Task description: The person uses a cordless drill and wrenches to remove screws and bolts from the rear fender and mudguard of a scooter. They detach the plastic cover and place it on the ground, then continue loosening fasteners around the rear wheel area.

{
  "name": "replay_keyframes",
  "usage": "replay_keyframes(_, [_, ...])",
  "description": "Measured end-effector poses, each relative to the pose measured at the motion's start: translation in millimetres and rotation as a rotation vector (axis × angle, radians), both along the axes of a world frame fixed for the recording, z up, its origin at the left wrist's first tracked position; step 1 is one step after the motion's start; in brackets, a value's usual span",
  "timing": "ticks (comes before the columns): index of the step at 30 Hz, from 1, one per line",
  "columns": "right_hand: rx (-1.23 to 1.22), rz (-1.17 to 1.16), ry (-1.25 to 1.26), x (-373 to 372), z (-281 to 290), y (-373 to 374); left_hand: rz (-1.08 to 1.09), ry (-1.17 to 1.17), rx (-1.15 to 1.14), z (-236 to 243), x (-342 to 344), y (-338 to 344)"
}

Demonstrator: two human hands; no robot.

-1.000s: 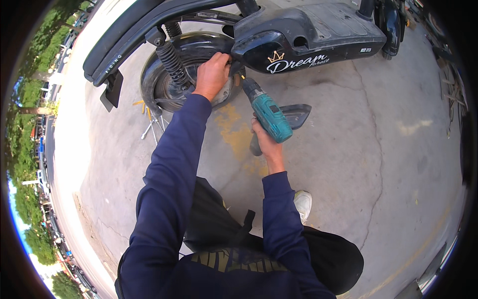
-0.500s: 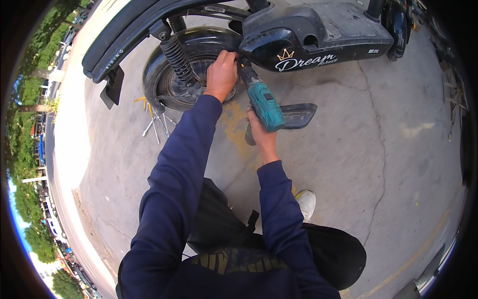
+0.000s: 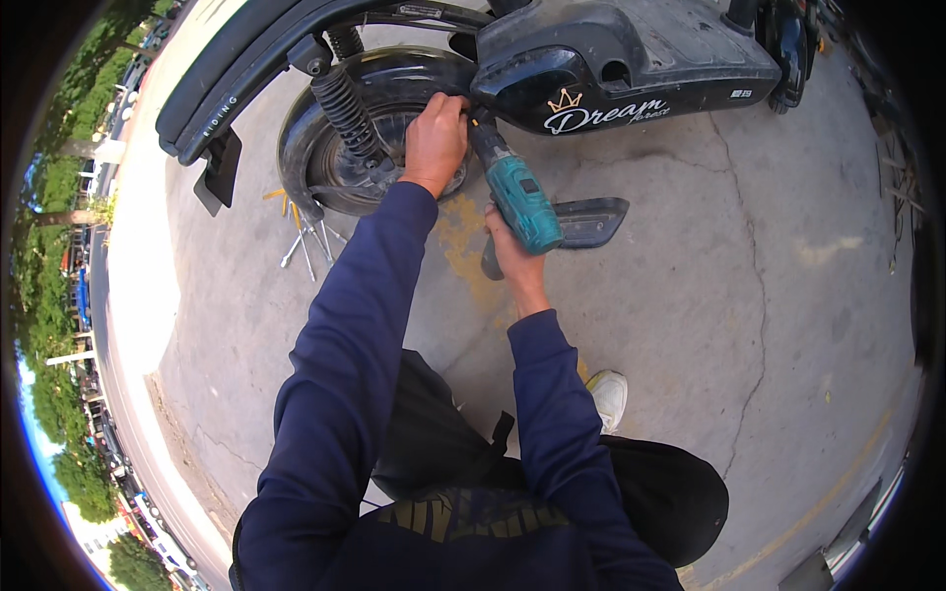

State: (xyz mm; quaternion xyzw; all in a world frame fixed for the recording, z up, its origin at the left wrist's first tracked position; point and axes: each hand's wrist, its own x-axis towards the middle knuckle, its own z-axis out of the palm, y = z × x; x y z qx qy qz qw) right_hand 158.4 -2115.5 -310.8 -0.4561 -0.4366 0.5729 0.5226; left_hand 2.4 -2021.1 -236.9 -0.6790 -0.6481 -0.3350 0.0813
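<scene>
A teal cordless drill (image 3: 522, 202) is gripped by its handle in my right hand (image 3: 510, 254). Its black chuck points up and away, against or close to the rear lower corner of the black scooter body (image 3: 552, 94). My left hand (image 3: 437, 138) is beside the chuck, in front of the scooter's rear wheel (image 3: 335, 163). The left fingers are bent together near the body's edge, and their tips are hidden, so what they pinch does not show. Left of that hand stands a black coil shock absorber (image 3: 347, 113).
Several wrenches and yellow-handled tools (image 3: 310, 241) lie on the concrete left of the wheel. A dark plastic panel (image 3: 591, 223) rests on the ground just right of the drill. The scooter's black seat (image 3: 222, 84) overhangs at upper left. My white shoe (image 3: 609, 399) is below.
The whole view has shifted slightly, so the scooter sits a little higher and further left. Both hands and the drill keep nearly the same place against the scooter.
</scene>
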Motion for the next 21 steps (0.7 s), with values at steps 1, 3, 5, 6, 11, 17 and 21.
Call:
replay_keyframes(1, [-0.022,0.01,0.012,0,1,0,-0.001,0.0,0.005,0,0,0])
replay_keyframes(3, [-0.063,0.03,0.036,0,4,1,0.003,0.0,0.005,0,-2,0])
replay_keyframes(5, [-0.091,0.044,0.053,1,9,0,0.005,-0.003,0.001,0,-2,0])
replay_keyframes(6, [-0.106,0.051,0.062,1,12,-1,0.004,-0.008,-0.003,1,-1,1])
replay_keyframes(11, [-0.104,0.06,0.102,1,11,2,0.006,-0.024,0.007,2,0,2])
replay_keyframes(17, [0.193,-0.038,-0.289,12,28,5,0.018,-0.018,-0.025,3,1,-1])
replay_keyframes(21, [0.349,-0.076,-0.677,22,62,11,-0.024,0.008,-0.032,2,-5,-3])
